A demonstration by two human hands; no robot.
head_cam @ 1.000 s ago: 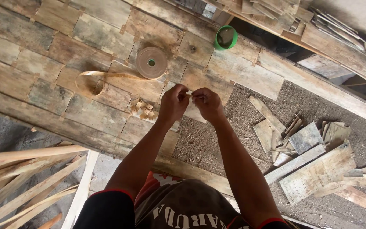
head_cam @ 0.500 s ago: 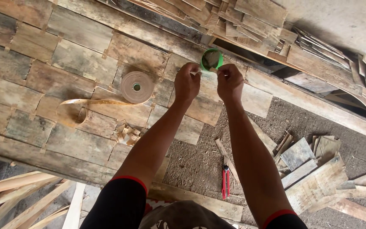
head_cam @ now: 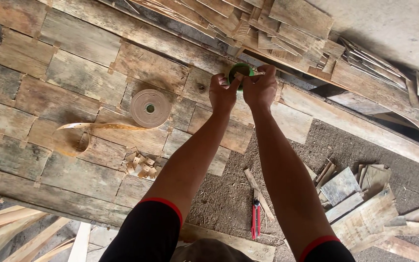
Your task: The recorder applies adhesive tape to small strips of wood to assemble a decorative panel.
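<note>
Your two hands are up at the green cup (head_cam: pixel 239 73), which sits on the wood panel (head_cam: pixel 73 87) right by the pile of slats (head_cam: pixel 267 24); your left hand (head_cam: pixel 223 92) and right hand (head_cam: pixel 261 89) are side by side, fingers pinched close over the cup's rim, but you cannot tell what they pinch. To the left on the panel lies a tan tape roll (head_cam: pixel 150 108) with its loose strip (head_cam: pixel 88 127) curling away, and small wood bits (head_cam: pixel 140 165) lie below it. Down on the ground near your right arm is a red cutter (head_cam: pixel 256 218), with wood scraps (head_cam: pixel 345 187) to its right.
</note>
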